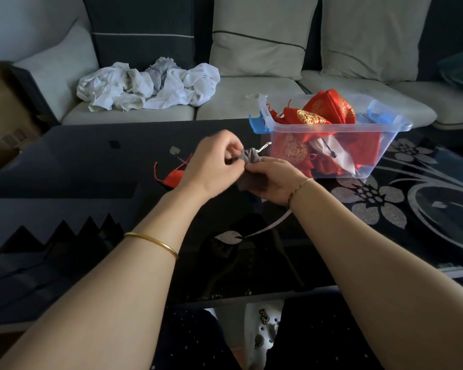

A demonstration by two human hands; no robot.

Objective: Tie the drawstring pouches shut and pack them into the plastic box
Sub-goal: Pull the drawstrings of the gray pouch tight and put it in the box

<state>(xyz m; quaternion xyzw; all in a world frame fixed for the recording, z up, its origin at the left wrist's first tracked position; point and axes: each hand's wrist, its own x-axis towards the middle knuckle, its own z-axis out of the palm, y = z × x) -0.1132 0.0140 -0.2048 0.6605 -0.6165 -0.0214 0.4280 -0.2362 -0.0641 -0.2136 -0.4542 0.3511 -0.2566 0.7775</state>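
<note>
Both forearms reach out over the near edge of the dark glass table (78, 161), a gold bangle (151, 240) on the left one and a thin bracelet (300, 186) at the right wrist. The hands meet above the table's middle around a small grey pouch (250, 158), held just clear of the glass.

The likeliest slip, I'd say, is the silvery cord (263, 147). It is thin and sticks out on the far side, so a tug with too little of it pinched could let it slide free and leave the neck gaping. A loose knot could also come undone once the pouch is dropped among the others.

The left hand (211, 162) is knuckles-up, its fingers curled in and pinching the gathered neck. The right hand (275, 180) lies lower, palm turned inward, fingers wrapped round the pouch's body; its fingertips are hidden from me.

Just left of the hands a red pouch (173, 177) lies on the glass, strings trailing, apparently not yet tied. Beyond the right hand stands the plastic box (372, 127), already heaped with red and gold pouches (329, 108), its blue latch (255, 125) flipped outward. Behind it runs the sofa (251, 105), with crumpled white cloths (150, 86) on its seat
</note>
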